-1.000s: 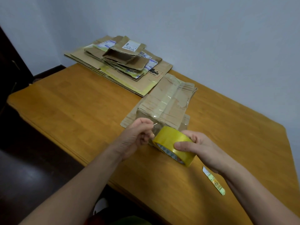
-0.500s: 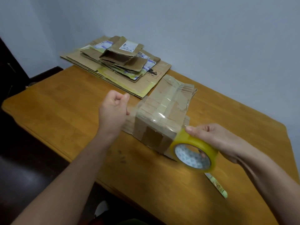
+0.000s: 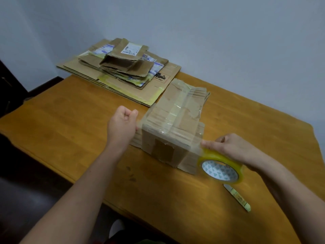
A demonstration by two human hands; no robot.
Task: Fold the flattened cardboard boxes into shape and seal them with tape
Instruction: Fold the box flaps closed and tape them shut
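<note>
A folded cardboard box [image 3: 175, 124] with old tape strips stands in the middle of the wooden table [image 3: 70, 124]. A clear strip of tape stretches across its near top edge. My left hand [image 3: 123, 124] is closed at the box's left side, pinching the free end of the tape. My right hand [image 3: 232, 148] grips the yellow tape roll [image 3: 220, 169] at the box's lower right corner, thumb pressed on the strip where it leaves the roll.
A stack of flattened cardboard boxes [image 3: 123, 71] lies at the table's far left corner against the wall. A small yellow-green utility knife [image 3: 237, 197] lies on the table just below the tape roll. The table's near edge runs below my forearms.
My hands have pulled apart: the left one went up and left with the tape end, the right one carried the roll down to the right, drawing tape across the box.
</note>
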